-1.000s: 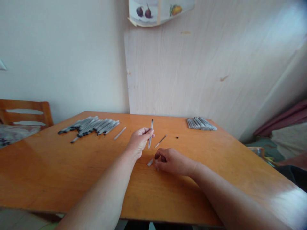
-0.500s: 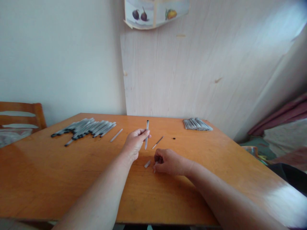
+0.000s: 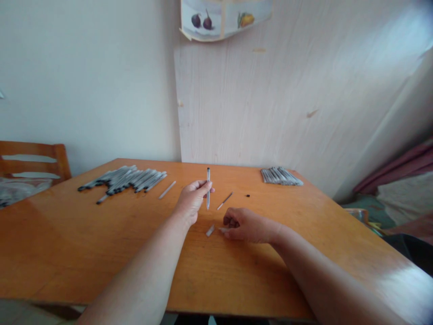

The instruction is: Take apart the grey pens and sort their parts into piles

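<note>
From here I see the left hand gripping a pen upright over the table's middle. The right hand's curled fingers pinch a small pale piece beside a clear piece. Pens heap toward the far left corner.

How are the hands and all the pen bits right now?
Left hand: closed on pen
Pen: held upright, black end up
Right hand: pinching small pale piece
Short clear piece: lying loose
Thin refill: lying loose
Small black piece: lying loose
Clear tube: lying loose
Left pens: heaped
Right pens: side by side
</note>
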The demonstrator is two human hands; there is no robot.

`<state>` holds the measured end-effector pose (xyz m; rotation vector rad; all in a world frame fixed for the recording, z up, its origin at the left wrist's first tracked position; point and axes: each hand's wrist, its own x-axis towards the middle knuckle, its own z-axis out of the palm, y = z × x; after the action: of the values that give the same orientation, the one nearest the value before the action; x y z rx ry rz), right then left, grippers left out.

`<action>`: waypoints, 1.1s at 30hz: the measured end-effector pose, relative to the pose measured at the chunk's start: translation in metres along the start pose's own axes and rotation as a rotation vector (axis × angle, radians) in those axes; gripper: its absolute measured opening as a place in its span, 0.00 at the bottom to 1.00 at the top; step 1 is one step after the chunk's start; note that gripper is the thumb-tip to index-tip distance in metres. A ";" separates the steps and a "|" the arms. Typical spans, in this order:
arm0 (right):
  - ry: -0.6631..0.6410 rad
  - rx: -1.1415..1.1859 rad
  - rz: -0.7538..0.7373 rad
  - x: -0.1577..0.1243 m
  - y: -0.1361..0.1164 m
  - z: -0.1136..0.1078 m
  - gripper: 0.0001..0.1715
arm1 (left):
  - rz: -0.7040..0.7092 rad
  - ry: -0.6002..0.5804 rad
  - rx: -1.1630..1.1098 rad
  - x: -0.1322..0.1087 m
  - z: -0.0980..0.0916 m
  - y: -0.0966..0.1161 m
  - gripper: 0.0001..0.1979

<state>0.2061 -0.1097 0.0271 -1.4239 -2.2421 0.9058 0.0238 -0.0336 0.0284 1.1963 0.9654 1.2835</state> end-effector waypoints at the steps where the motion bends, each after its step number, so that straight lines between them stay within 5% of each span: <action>1: 0.009 0.046 -0.002 -0.001 0.000 -0.002 0.12 | -0.010 0.000 -0.003 0.000 0.000 0.000 0.17; 13: 0.112 0.481 0.079 0.009 -0.002 0.005 0.10 | 0.033 -0.006 -0.100 -0.002 0.003 0.002 0.16; 33: 0.204 0.568 0.084 0.012 -0.004 0.006 0.13 | 0.048 -0.067 -0.058 -0.008 0.008 0.002 0.16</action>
<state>0.1946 -0.1025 0.0249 -1.2736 -1.6075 1.2360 0.0310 -0.0424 0.0308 1.2162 0.8495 1.2925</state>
